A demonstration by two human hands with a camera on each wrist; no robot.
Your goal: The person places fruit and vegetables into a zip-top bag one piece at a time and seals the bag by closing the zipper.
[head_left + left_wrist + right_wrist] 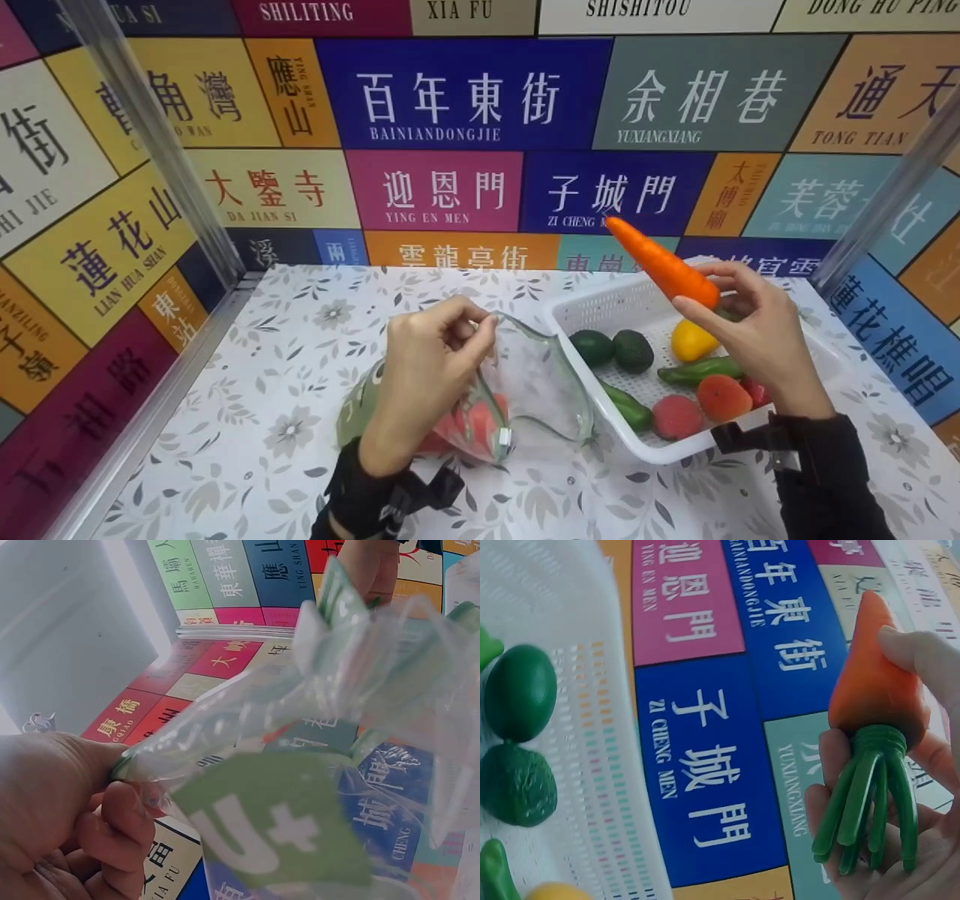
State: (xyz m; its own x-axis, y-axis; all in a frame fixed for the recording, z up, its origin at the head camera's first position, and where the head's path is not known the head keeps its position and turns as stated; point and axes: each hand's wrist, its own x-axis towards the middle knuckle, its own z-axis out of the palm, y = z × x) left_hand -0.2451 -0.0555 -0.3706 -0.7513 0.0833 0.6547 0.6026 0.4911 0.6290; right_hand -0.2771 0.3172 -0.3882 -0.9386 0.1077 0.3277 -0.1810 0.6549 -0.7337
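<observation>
My right hand [757,322] holds an orange carrot [660,259] by its thick end, raised over the basket with its tip pointing up and left. Green stalks [874,802] of the carrot show below the fingers in the right wrist view. With thumb and fingertips, my left hand [435,367] pinches the edge of a clear zip bag [544,375] with green trim. The bag's mouth gapes toward the basket. Reddish things [480,420] lie inside the bag, partly hidden by the left hand. A green printed panel [270,825] marks the bag's side.
A white perforated basket [652,454] stands on the right of the table. In it are two dark green avocado-like pieces [634,351], a yellow piece [694,341], green peppers [697,370] and peach-like fruit [724,397]. A wall with lettered panels [465,94] rises behind the flowered tablecloth [225,420].
</observation>
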